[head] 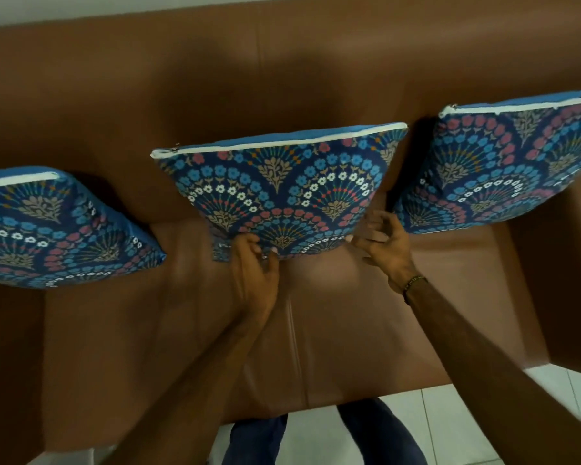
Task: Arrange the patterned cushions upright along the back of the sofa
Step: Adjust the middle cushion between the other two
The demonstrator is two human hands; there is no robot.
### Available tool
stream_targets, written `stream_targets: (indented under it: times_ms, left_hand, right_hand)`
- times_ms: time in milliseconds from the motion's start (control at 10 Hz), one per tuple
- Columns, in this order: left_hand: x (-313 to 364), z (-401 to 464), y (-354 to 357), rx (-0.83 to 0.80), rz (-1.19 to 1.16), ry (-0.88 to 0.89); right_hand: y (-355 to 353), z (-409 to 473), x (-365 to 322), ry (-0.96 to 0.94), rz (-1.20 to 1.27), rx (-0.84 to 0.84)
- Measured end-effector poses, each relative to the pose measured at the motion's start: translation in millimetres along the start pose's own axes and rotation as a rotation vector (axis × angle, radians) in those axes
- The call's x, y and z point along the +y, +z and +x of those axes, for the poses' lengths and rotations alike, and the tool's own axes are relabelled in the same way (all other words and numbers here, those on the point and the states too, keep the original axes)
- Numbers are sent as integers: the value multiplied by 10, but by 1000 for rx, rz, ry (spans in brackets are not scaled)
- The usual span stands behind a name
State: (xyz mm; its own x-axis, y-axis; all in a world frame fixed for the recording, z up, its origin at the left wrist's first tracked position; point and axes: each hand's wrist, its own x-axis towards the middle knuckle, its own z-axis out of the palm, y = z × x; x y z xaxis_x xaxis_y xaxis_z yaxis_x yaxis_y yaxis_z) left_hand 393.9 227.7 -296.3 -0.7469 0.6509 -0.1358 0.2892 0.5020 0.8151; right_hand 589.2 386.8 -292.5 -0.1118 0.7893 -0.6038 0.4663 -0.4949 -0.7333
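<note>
Three blue cushions with a fan-and-flower pattern stand against the back of a brown leather sofa [215, 78]. The middle cushion [282, 189] is upright, its white zip edge on top. My left hand [254, 266] pinches its lower edge near the left bottom corner, where a small tag hangs. My right hand [379, 243] is at the cushion's lower right corner, fingers curled and touching the edge. The left cushion [47, 226] leans at the left end. At the right end, the right cushion [503, 166] stands partly out of view.
The sofa seat [148, 330] stretches toward me, with a seam down its middle. The right armrest [557, 280] rises beside the right cushion. White floor tiles [450, 417] and my legs in blue trousers show below the seat's front edge.
</note>
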Motion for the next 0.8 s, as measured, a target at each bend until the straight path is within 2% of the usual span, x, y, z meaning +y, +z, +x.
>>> stream_targets:
  times_ms: [100, 200, 300, 400, 500, 600, 700, 800]
  left_hand:
    - [427, -201, 539, -213, 35, 127]
    - [742, -263, 964, -319, 7, 197]
    - [1205, -289, 1675, -435, -66, 141]
    - [1493, -212, 2078, -484, -127, 47]
    - [1810, -91, 2565, -476, -197, 18]
    - [1915, -77, 2786, -433, -191, 26]
    - [2112, -139, 2838, -336, -134, 2]
    - [2219, -176, 2747, -336, -68, 5]
  right_hand:
    - [-532, 91, 160, 28, -29, 129]
    - [-979, 73, 137, 4, 30, 279]
    - [-1825, 206, 120, -113, -75, 508]
    - [-2378, 463, 103, -166, -58, 535]
    - [-2987, 989, -2, -303, 17, 325]
    - [-3135, 1255, -76, -322, -4, 207]
    - [-3136, 1353, -52, -282, 56, 226]
    - [-3020, 1177, 56, -237, 73, 311]
